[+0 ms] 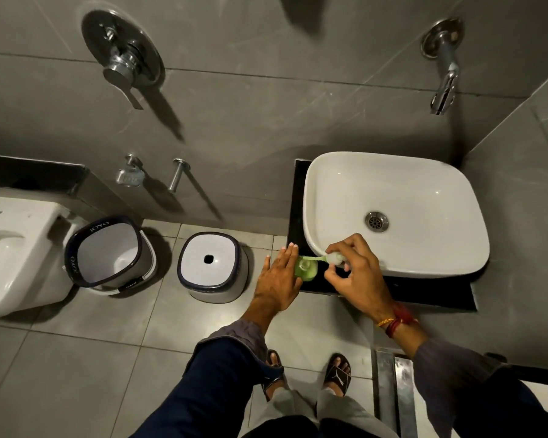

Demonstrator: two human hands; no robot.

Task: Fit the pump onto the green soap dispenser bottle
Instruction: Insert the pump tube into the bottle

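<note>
The green soap dispenser bottle (306, 269) stands on the black counter (431, 292) at its front left corner, its open neck facing up. My left hand (279, 279) rests against the bottle's left side, fingers straight. My right hand (355, 273) pinches the white pump head (335, 258) just right of the bottle. The pump's pale green tube (312, 258) stretches left, lying across the top of the bottle.
A white basin (393, 213) sits on the counter right behind the hands, with a wall spout (445, 80) above it. On the floor to the left stand an upturned white stool (212, 267), a bucket (108, 254) and a toilet (16, 254).
</note>
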